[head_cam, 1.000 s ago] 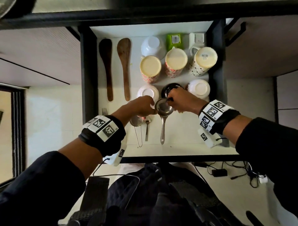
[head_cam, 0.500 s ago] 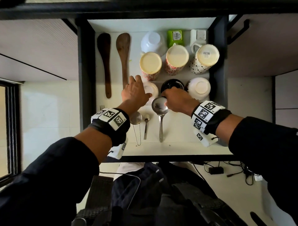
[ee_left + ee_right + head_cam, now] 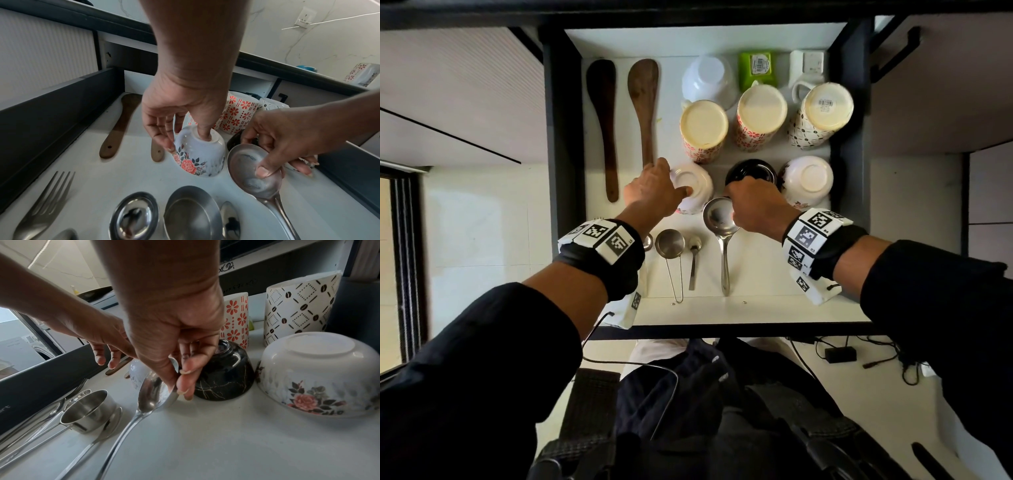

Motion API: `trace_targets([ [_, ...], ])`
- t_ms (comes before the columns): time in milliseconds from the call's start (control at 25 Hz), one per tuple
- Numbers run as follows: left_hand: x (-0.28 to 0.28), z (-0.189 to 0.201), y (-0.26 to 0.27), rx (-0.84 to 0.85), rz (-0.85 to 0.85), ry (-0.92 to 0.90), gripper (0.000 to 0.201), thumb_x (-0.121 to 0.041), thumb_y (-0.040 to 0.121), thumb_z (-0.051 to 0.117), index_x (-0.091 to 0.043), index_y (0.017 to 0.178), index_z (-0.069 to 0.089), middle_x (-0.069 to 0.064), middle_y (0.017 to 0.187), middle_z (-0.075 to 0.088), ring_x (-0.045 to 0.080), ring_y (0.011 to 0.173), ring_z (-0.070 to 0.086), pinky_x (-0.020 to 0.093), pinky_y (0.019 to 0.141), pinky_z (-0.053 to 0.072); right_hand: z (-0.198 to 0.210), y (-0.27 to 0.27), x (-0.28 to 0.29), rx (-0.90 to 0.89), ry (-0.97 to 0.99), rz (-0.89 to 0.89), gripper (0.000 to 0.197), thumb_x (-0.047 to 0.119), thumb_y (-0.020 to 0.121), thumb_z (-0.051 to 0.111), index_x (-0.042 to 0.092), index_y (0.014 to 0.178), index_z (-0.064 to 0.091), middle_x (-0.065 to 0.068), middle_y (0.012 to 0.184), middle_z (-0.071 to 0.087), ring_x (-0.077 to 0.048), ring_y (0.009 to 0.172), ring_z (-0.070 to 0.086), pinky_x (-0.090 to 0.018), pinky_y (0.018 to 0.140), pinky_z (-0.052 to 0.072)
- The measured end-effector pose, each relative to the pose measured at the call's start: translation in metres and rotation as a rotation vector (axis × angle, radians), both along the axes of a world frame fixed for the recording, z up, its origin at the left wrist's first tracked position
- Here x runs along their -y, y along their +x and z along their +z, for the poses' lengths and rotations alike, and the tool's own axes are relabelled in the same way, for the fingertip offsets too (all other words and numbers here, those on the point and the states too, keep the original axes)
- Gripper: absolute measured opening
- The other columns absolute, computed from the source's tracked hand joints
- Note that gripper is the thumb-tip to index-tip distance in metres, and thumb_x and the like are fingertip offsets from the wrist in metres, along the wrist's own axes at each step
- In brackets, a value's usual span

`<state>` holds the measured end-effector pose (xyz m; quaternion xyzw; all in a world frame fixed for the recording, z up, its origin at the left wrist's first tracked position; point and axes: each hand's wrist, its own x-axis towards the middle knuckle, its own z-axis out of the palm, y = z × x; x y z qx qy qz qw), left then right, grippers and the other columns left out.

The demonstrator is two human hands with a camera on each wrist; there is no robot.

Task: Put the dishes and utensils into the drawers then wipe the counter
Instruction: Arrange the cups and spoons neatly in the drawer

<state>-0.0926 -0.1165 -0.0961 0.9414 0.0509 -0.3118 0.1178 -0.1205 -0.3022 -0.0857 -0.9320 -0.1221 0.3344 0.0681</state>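
An open drawer [image 3: 558, 137] holds the dishes. My left hand [image 3: 671, 178] grips a small upside-down floral cup [image 3: 697, 185]. In the left wrist view the thumb [image 3: 205, 134] presses into the cup's [image 3: 201, 160] foot, the fingers curl at its handle side, and the cup leans a little. My right hand [image 3: 736, 205] pinches the bowl rim of a steel ladle [image 3: 717, 216], thumb inside the bowl [image 3: 152, 395]. The ladle's handle lies on the drawer floor, pointing toward me.
An upside-down black bowl [image 3: 226, 378] and a white floral bowl [image 3: 308, 378] sit right of the ladle. Three upside-down mugs [image 3: 762, 116] stand behind. Two wooden spatulas [image 3: 604, 120] lie at the left. A measuring cup [image 3: 669, 243], spoon [image 3: 694, 257] and fork [image 3: 41, 203] lie near the front.
My left hand left the spot beside the ladle, reached forward over the floral cup and now grips it. My right hand stays on the ladle's bowl.
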Motion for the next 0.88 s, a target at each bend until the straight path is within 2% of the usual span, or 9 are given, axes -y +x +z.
trace_targets([
  [160, 0.000, -0.002, -0.002, -0.013, -0.011, 0.013, 0.064, -0.059, 0.089, 0.057, -0.019, 0.136, 0.044, 0.006, 0.131, 0.057, 0.029, 0.113, 0.058, 0.036, 0.077, 0.040, 0.004, 0.004, -0.004, 0.010, 0.004, -0.011, 0.029, 0.009, 0.080, 0.066, 0.003, 0.107, 0.059, -0.018, 0.111, 0.062, -0.035, 0.100, 0.061, -0.032, 0.069, 0.037],
  [400, 0.000, -0.001, -0.007, -0.038, -0.008, 0.025, 0.057, -0.054, 0.096, 0.049, -0.016, 0.139, 0.042, 0.009, 0.128, 0.059, 0.029, 0.112, 0.058, 0.034, 0.077, 0.036, 0.002, 0.006, -0.006, 0.053, -0.007, -0.062, 0.031, 0.011, 0.080, 0.071, 0.003, 0.107, 0.059, -0.018, 0.112, 0.062, -0.032, 0.102, 0.060, -0.032, 0.070, 0.039],
  [560, 0.001, -0.003, -0.009, -0.051, 0.020, 0.035, 0.058, -0.056, 0.096, 0.046, -0.020, 0.141, 0.040, 0.008, 0.129, 0.059, 0.030, 0.112, 0.058, 0.035, 0.078, 0.037, -0.003, 0.007, -0.007, 0.085, -0.023, -0.077, 0.030, 0.010, 0.080, 0.071, 0.004, 0.108, 0.060, -0.017, 0.113, 0.062, -0.032, 0.104, 0.061, -0.034, 0.074, 0.045],
  [680, -0.002, -0.003, -0.009, -0.054, 0.001, 0.043, 0.061, -0.057, 0.096, 0.046, -0.017, 0.141, 0.039, 0.010, 0.130, 0.058, 0.031, 0.113, 0.058, 0.037, 0.080, 0.041, -0.002, 0.008, -0.005, 0.100, -0.004, -0.093, 0.033, 0.015, 0.078, 0.076, 0.007, 0.107, 0.062, -0.014, 0.111, 0.063, -0.030, 0.104, 0.061, -0.031, 0.071, 0.041],
  [800, -0.012, 0.002, -0.010, -0.038, -0.033, 0.077, 0.065, -0.062, 0.092, 0.047, -0.016, 0.138, 0.040, 0.012, 0.125, 0.060, 0.033, 0.108, 0.060, 0.042, 0.085, 0.047, 0.007, 0.009, 0.002, 0.139, 0.038, -0.142, 0.032, 0.019, 0.072, 0.081, 0.011, 0.101, 0.068, -0.009, 0.101, 0.068, -0.027, 0.095, 0.065, -0.027, 0.066, 0.041],
  [880, -0.021, 0.010, -0.013, -0.021, -0.041, 0.054, 0.062, -0.061, 0.091, 0.050, -0.018, 0.135, 0.041, 0.012, 0.122, 0.061, 0.033, 0.105, 0.061, 0.043, 0.086, 0.050, 0.017, 0.010, 0.007, 0.167, 0.089, -0.217, 0.026, 0.021, 0.070, 0.082, 0.013, 0.090, 0.069, -0.004, 0.091, 0.070, -0.022, 0.083, 0.065, -0.025, 0.063, 0.039],
])
